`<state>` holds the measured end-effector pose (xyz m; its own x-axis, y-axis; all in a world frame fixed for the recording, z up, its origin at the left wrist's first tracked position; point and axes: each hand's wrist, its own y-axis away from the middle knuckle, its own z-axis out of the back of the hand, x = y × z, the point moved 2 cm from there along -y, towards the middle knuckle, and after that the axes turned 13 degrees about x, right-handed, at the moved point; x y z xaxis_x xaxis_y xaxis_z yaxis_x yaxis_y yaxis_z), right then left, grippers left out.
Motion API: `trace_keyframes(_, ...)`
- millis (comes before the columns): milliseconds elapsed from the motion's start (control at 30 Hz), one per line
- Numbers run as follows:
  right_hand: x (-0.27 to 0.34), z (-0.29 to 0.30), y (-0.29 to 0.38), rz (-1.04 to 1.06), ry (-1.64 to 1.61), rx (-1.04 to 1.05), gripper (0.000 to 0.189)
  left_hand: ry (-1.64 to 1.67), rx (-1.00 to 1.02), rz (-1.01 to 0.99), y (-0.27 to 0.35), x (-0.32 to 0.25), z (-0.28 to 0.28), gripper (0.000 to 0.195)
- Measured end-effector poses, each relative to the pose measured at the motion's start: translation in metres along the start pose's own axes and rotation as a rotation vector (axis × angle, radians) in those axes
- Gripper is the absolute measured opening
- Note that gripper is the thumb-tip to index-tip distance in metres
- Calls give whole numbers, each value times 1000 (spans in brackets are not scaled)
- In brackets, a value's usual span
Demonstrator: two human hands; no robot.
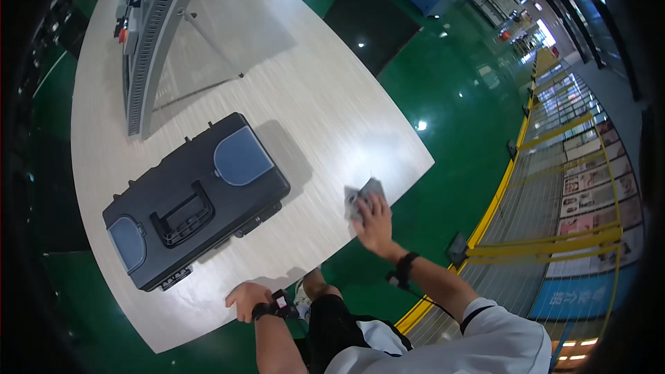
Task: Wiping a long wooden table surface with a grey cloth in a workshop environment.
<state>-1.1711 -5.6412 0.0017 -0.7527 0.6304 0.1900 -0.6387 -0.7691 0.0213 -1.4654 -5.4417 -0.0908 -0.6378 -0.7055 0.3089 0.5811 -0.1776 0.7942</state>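
My right hand (375, 226) has hold of a crumpled grey cloth (368, 192), which lies against the light wood-grain tabletop (317, 114) near its right corner. At the table's near edge, my left hand (251, 300) rests with its fingers curled. Its palm is hidden, so I cannot tell whether it grips the edge. Up and left of that hand, a closed dark-grey plastic tool case (179, 182) lies flat on the tabletop. The case has a black folding handle (183, 213) and two translucent blue-grey lidded compartments on top.
A grey metal panel with slotted sides (163, 36) stands at the table's far left, propped by thin rods (213, 44). Right of the table, beyond the green floor (447, 109), runs a yellow-framed wire fence (493, 208). A dark mat (369, 21) lies beyond the far edge.
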Motion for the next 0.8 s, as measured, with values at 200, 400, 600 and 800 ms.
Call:
trace_keyframes(200,103,-21,-34,802,-158,349,56,642,-49,53,18,23,11,65)
trace_keyframes(400,70,-23,-109,910,-150,367,54,1256,-168,120,76,46,16,70)
trace_keyframes(600,-66,15,-68,598,-88,279,53,1088,-357,220,80,48,10,68)
trace_keyframes(800,-105,16,-105,1346,-116,605,56,971,-228,-20,163,2,-107,63)
